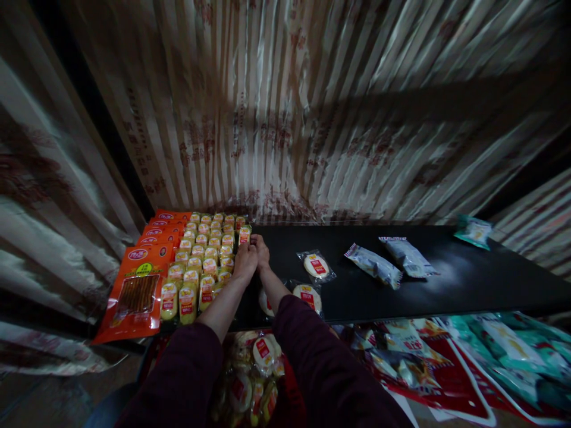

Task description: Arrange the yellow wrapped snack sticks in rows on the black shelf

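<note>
My left hand point(244, 261) and my right hand point(261, 252) meet at the right end of the rows of small wrapped cakes point(197, 250) on a black shelf. Both are closed at a small wrapped cake point(244, 233) with a red-and-white label, which shows just beyond my fingers. My fingertips are partly hidden. Left of the rows, several orange snack bags point(137, 291) overlap. Round flat wrapped cakes point(316, 265) lie right of my hands, some partly behind my right forearm.
Two silvery packets point(373, 265) and a teal packet point(473, 231) lie farther right on the black shelf point(446, 297). Below its front edge are more round wrapped cakes point(262, 351), and red baskets point(466, 371) with mixed packets. A patterned curtain point(285, 119) hangs behind.
</note>
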The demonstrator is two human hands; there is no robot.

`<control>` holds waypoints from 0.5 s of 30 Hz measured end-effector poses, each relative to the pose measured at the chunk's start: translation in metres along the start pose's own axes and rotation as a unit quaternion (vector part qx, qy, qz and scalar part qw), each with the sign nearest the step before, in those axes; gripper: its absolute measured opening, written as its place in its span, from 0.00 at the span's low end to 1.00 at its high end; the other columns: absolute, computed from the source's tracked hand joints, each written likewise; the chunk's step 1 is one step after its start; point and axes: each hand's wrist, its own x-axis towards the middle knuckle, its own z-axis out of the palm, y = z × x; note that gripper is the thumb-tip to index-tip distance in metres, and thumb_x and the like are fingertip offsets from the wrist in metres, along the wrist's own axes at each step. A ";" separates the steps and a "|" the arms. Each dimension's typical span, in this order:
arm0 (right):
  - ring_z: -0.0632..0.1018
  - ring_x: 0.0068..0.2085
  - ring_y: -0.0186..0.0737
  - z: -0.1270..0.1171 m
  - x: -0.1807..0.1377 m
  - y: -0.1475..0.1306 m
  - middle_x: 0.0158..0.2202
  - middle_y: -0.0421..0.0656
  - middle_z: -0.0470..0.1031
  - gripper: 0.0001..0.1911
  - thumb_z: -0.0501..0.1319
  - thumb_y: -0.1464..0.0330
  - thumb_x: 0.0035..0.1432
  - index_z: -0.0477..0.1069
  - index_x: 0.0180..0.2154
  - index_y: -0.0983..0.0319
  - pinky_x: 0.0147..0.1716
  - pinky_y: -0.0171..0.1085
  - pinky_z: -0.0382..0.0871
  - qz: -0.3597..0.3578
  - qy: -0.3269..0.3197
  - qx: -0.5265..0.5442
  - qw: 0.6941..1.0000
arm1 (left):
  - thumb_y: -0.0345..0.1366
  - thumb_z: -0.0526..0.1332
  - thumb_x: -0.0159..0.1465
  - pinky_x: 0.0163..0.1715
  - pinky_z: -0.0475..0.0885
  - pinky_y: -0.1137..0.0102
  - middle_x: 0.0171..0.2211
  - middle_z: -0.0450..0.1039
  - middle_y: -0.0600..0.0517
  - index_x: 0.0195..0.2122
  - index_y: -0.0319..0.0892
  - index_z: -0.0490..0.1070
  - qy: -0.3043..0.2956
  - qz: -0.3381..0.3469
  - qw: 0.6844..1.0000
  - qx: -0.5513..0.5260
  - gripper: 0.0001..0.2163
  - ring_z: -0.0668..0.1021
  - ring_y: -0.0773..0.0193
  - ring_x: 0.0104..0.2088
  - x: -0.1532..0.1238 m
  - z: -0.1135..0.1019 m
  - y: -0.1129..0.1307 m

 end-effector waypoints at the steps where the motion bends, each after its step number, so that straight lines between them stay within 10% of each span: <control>1: 0.77 0.40 0.34 0.000 0.001 -0.001 0.40 0.37 0.77 0.16 0.57 0.73 0.53 0.67 0.45 0.55 0.41 0.33 0.68 0.000 0.001 -0.004 1.000 | 0.35 0.48 0.63 0.52 0.64 0.68 0.52 0.71 0.43 0.46 0.40 0.71 -0.001 -0.002 1.000 -0.001 0.15 0.73 0.58 0.52 0.001 0.000 0.000; 15: 0.76 0.41 0.34 0.003 0.008 -0.005 0.41 0.37 0.76 0.16 0.57 0.73 0.53 0.70 0.45 0.55 0.43 0.32 0.68 -0.003 -0.012 0.013 1.000 | 0.34 0.48 0.63 0.48 0.68 0.70 0.49 0.74 0.43 0.44 0.41 0.72 0.007 -0.001 1.000 0.000 0.15 0.75 0.59 0.50 0.007 -0.002 0.001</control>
